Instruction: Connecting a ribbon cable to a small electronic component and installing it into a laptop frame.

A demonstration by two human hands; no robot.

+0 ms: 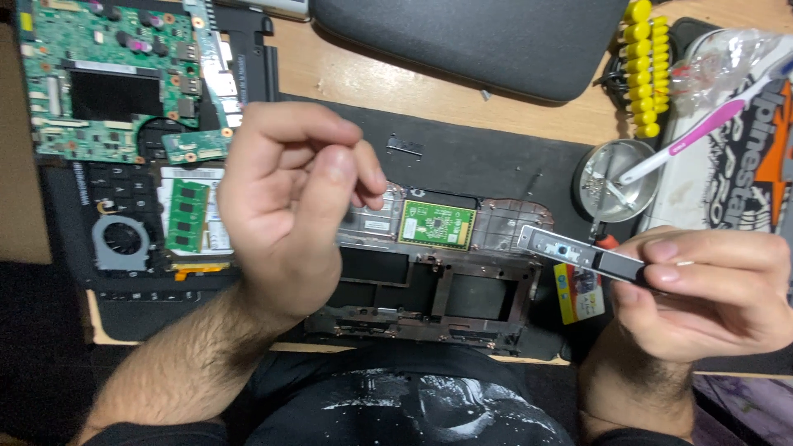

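- The thin metal strip (582,254), grey and black with small holes, is in the right hand (702,289). The fingers are closed on its dark end, so the light end points free to the left, above the right edge of the open laptop frame (429,281).
- The left hand (285,206) is lifted over the frame, thumb and fingers curled together in a pinch. If something small is between the fingertips, I cannot tell; nothing is visible there.
- Under the hands, the frame lies on a black mat (471,157), with a small green board (437,224) at its middle. It sits close to the table edge, near the person's body.
- At the left, the motherboard (111,78), a memory module (187,216) and a fan (121,241) lie together, away from the hands.
- At the right, a round metal dish (615,182) with a pink and white toothbrush (702,128) and a row of yellow screwdriver bits (644,70) are near the right hand.
- Free room is little: only the mat strip behind the frame is bare.
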